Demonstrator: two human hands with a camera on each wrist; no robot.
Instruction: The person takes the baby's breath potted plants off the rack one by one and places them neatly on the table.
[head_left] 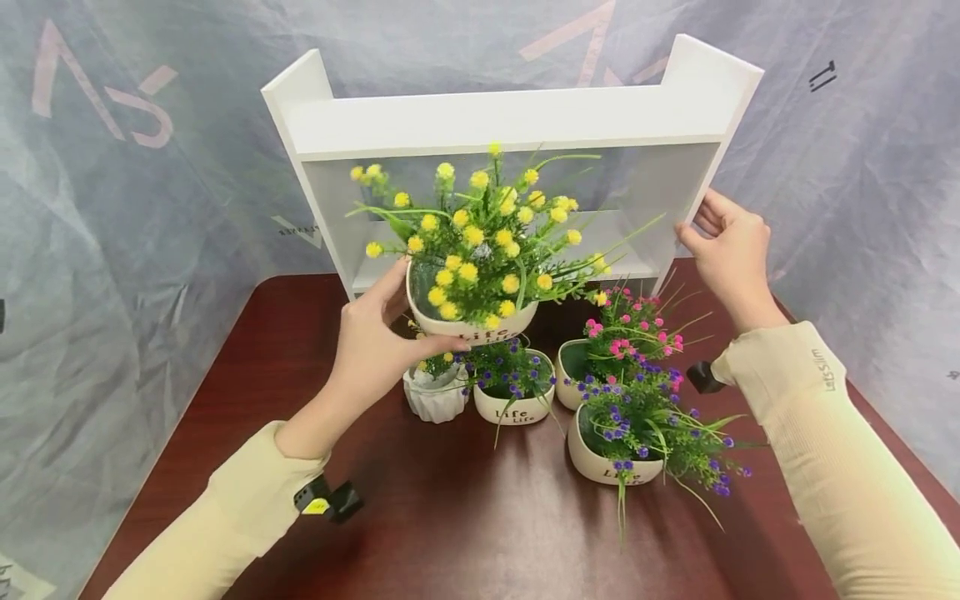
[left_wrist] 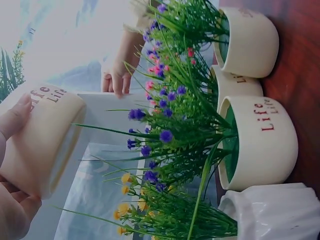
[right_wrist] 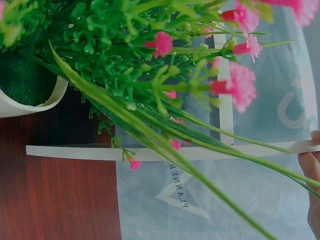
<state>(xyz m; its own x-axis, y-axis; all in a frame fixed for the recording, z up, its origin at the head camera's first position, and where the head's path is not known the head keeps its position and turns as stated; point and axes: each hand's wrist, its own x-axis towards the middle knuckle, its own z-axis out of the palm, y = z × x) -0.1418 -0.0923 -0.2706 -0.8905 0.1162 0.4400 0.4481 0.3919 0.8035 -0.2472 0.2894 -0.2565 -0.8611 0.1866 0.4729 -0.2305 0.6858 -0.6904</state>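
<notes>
My left hand grips a cream oval flowerpot of yellow artificial flowers, thumb on its lettered front and fingers behind. The pot is raised in front of a white two-tier shelf, above the other plants. In the left wrist view that flowerpot shows "Life" lettering between thumb and fingers. At the shelf's right side panel, my right hand pinches the front edge, thumb in front and fingers round the outer side. The right wrist view catches only part of this hand on the white edge.
Below the raised pot stand a white fluted pot with yellow flowers and a cream pot with purple ones. Further right are a pink-flowered pot and another purple-flowered pot. All rest on a dark red table, with grey cloth around it.
</notes>
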